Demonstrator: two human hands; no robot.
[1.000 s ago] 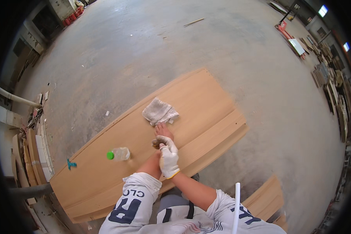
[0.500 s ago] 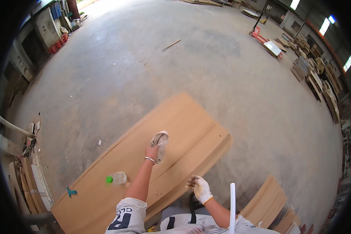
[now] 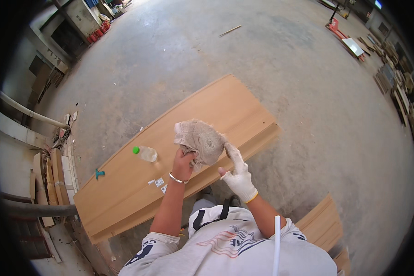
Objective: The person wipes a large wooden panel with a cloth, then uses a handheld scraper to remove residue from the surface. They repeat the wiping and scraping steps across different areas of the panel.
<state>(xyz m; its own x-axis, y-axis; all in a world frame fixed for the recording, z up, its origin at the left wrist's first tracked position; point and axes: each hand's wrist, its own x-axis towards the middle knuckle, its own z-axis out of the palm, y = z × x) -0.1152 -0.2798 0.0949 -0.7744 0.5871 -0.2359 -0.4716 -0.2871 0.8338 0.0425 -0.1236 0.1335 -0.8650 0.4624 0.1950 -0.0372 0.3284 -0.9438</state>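
Note:
My left hand point(image 3: 184, 164), bare with a silver bracelet at the wrist, is closed on a dirty beige rag point(image 3: 201, 141), held up above a long wooden panel point(image 3: 119, 195). My right hand point(image 3: 240, 178) wears a white work glove with a yellow cuff edge. Its fingers are stretched out toward the rag's right side, their tips at its edge, and the thumb stands apart. On the panel, left of the rag, lies a clear bottle point(image 3: 147, 153) with a green cap. Several small white labels point(image 3: 159, 182) lie near my left wrist. A small teal tool point(image 3: 99, 173) rests toward the panel's left end.
More wooden boards point(image 3: 322, 221) lie at lower right. Boards point(image 3: 55, 177) and a pipe point(image 3: 34, 115) stand along the left wall. Far off on the concrete floor point(image 3: 179, 64) are a thin stick point(image 3: 230, 31), a red pallet jack point(image 3: 338, 30) and stacked planks point(image 3: 395, 87).
My left hand has drawn back with the rag, which is now spread out and raised. My right hand has come up to the rag. The white labels now show, and the view has shifted.

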